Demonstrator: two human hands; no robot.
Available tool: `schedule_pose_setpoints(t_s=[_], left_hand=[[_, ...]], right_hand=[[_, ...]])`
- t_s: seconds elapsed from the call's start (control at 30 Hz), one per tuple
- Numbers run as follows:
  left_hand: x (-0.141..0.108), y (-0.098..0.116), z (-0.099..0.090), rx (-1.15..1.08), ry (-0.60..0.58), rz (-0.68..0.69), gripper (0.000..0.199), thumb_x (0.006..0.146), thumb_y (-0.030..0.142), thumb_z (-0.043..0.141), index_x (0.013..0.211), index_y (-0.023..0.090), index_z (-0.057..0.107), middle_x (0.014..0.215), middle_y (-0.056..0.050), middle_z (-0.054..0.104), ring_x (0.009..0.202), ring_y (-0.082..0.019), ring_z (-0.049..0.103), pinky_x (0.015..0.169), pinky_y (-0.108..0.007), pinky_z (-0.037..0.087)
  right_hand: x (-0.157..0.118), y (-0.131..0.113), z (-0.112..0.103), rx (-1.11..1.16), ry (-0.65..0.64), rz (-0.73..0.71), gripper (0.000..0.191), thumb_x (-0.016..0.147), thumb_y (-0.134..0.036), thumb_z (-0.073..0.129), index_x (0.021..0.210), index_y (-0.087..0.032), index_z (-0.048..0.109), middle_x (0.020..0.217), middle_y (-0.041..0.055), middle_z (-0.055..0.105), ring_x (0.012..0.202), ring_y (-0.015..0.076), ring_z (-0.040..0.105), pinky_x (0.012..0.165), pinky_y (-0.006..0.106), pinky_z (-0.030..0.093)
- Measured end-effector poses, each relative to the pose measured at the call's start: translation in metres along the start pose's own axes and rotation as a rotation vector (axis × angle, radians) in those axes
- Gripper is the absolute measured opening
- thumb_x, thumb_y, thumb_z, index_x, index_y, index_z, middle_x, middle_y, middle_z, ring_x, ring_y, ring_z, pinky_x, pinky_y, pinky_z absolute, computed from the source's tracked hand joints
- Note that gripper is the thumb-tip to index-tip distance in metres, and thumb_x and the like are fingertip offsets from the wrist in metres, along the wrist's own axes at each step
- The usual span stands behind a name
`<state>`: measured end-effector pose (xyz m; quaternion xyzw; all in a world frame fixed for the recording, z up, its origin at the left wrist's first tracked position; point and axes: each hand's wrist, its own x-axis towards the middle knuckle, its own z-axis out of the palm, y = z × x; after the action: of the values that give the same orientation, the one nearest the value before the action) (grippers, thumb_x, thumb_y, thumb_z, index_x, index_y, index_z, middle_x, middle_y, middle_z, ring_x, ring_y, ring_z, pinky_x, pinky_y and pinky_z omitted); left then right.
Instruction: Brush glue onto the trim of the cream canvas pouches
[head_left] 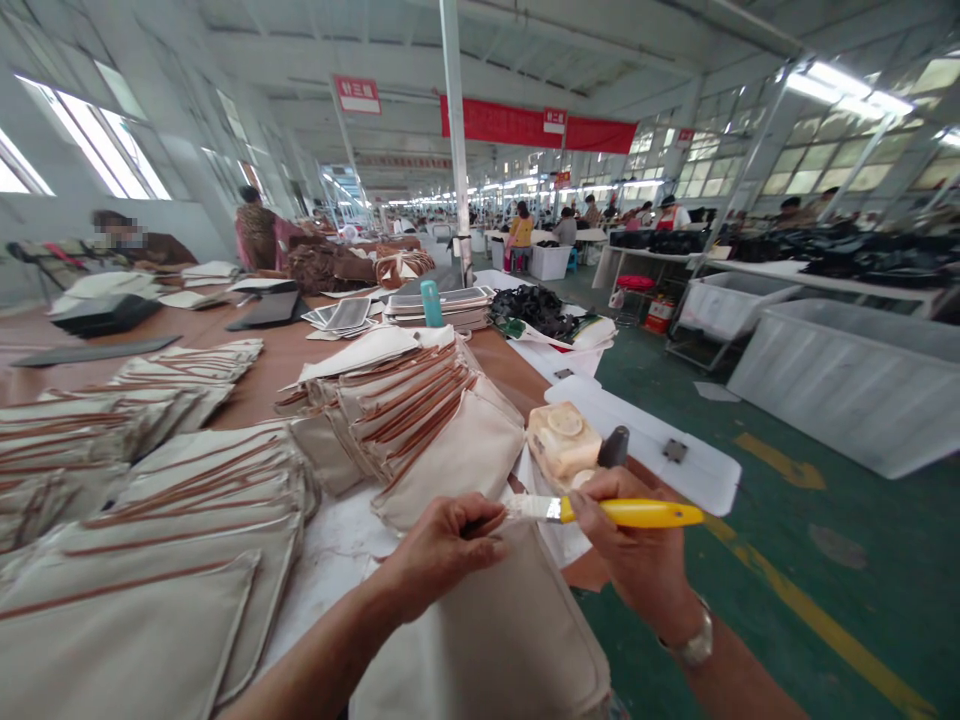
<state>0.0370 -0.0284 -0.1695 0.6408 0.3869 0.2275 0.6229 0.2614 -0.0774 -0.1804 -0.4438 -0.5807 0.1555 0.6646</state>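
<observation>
The handle of the yellow-handled brush [660, 514] is gripped by the right hand [637, 555], and its bristle end is pinched by the left hand [439, 548], apart, over a beige piece [517, 625]. Light finger pressure seems called for.

Green floor [810, 480] with yellow markings [780, 462] at three o'clock; bright windows [94, 120] at ten o'clock; strip lights [847, 92] at one o'clock; red banner [502, 122] at twelve o'clock.

Brown-topped table [517, 368] under stacked panels [420, 400]
</observation>
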Motion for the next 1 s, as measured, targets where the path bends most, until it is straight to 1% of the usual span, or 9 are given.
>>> schedule_pose_setpoints(t_s=[0.17, 0.3, 0.37, 0.43, 0.53, 0.67, 0.77, 0.9, 1.0], left_hand=[[-0.005, -0.001, 0.0, 0.069, -0.028, 0.032, 0.037, 0.075, 0.047, 0.076, 0.081, 0.011, 0.07, 0.08, -0.001, 0.056, 0.073, -0.014, 0.048, 0.061, -0.023, 0.034], [-0.009, -0.002, 0.0, 0.131, -0.037, 0.065, 0.034, 0.079, 0.046, 0.073, 0.079, 0.012, 0.069, 0.08, 0.0, 0.052, 0.072, -0.013, 0.046, 0.062, -0.023, 0.034], [-0.013, -0.004, -0.002, 0.148, -0.054, 0.07, 0.035, 0.08, 0.047, 0.073, 0.08, 0.012, 0.07, 0.08, 0.0, 0.052, 0.072, -0.013, 0.046, 0.063, -0.023, 0.035], [-0.018, -0.006, -0.003, 0.142, -0.069, 0.065, 0.037, 0.082, 0.05, 0.07, 0.085, 0.013, 0.072, 0.085, -0.001, 0.055, 0.077, -0.015, 0.05, 0.065, -0.023, 0.037], [-0.026, -0.01, -0.004, 0.124, -0.03, 0.072, 0.039, 0.089, 0.052, 0.061, 0.09, 0.015, 0.074, 0.088, -0.003, 0.059, 0.085, -0.017, 0.053, 0.071, -0.024, 0.04], [-0.033, -0.013, 0.002, 0.092, 0.047, 0.123, 0.039, 0.09, 0.051, 0.061, 0.086, 0.014, 0.072, 0.079, -0.002, 0.057, 0.071, -0.013, 0.051, 0.063, -0.022, 0.039], [-0.038, -0.012, 0.008, 0.262, 0.109, 0.298, 0.029, 0.093, 0.041, 0.062, 0.084, 0.014, 0.071, 0.074, -0.001, 0.058, 0.065, -0.011, 0.051, 0.059, -0.021, 0.038], [-0.052, -0.004, 0.015, 0.719, 0.212, 0.716, 0.01, 0.095, 0.021, 0.06, 0.093, 0.016, 0.069, 0.075, -0.002, 0.062, 0.064, -0.011, 0.054, 0.058, -0.022, 0.037], [-0.061, 0.009, 0.018, 1.078, 0.202, 0.938, 0.01, 0.097, 0.016, 0.055, 0.094, 0.016, 0.065, 0.072, -0.001, 0.061, 0.061, -0.013, 0.049, 0.055, -0.029, 0.032]], right_hand=[[-0.004, -0.003, -0.003, -0.036, 0.017, -0.023, 0.014, 0.092, -0.018, 0.067, 0.08, -0.02, 0.059, 0.07, -0.0025, 0.057, 0.057, 0.0123, 0.052, 0.051, 0.024, 0.041], [-0.01, -0.004, -0.002, -0.154, -0.065, -0.058, 0.017, 0.091, -0.018, 0.067, 0.077, -0.021, 0.059, 0.071, -0.0014, 0.059, 0.058, 0.0131, 0.052, 0.051, 0.025, 0.04], [-0.01, -0.003, -0.004, -0.159, -0.061, -0.051, 0.018, 0.092, -0.02, 0.068, 0.075, -0.021, 0.059, 0.07, -0.0013, 0.058, 0.057, 0.0133, 0.051, 0.051, 0.025, 0.039], [-0.009, -0.003, -0.011, -0.112, 0.002, -0.008, 0.019, 0.091, -0.026, 0.07, 0.075, -0.021, 0.06, 0.068, -0.0007, 0.056, 0.057, 0.0144, 0.051, 0.052, 0.026, 0.04], [-0.01, -0.004, -0.026, -0.022, 0.125, 0.107, 0.023, 0.087, -0.034, 0.077, 0.074, -0.02, 0.064, 0.067, 0.0013, 0.056, 0.058, 0.0157, 0.05, 0.051, 0.027, 0.04], [-0.015, -0.011, -0.041, 0.141, 0.209, 0.294, 0.023, 0.085, -0.036, 0.081, 0.079, -0.019, 0.066, 0.077, 0.0042, 0.062, 0.054, 0.0121, 0.048, 0.043, 0.023, 0.034], [-0.015, -0.02, -0.042, 0.261, 0.247, 0.401, 0.026, 0.08, -0.038, 0.084, 0.078, -0.018, 0.067, 0.082, 0.0067, 0.065, 0.053, 0.0101, 0.048, 0.04, 0.02, 0.031], [-0.012, -0.029, -0.039, 0.328, 0.257, 0.448, 0.031, 0.077, -0.039, 0.086, 0.072, -0.017, 0.065, 0.067, 0.0043, 0.059, 0.047, 0.0084, 0.044, 0.037, 0.017, 0.027], [-0.012, -0.034, -0.037, 0.332, 0.201, 0.447, 0.029, 0.081, -0.038, 0.083, 0.071, -0.018, 0.064, 0.062, 0.0025, 0.057, 0.042, 0.0068, 0.039, 0.035, 0.017, 0.023]])
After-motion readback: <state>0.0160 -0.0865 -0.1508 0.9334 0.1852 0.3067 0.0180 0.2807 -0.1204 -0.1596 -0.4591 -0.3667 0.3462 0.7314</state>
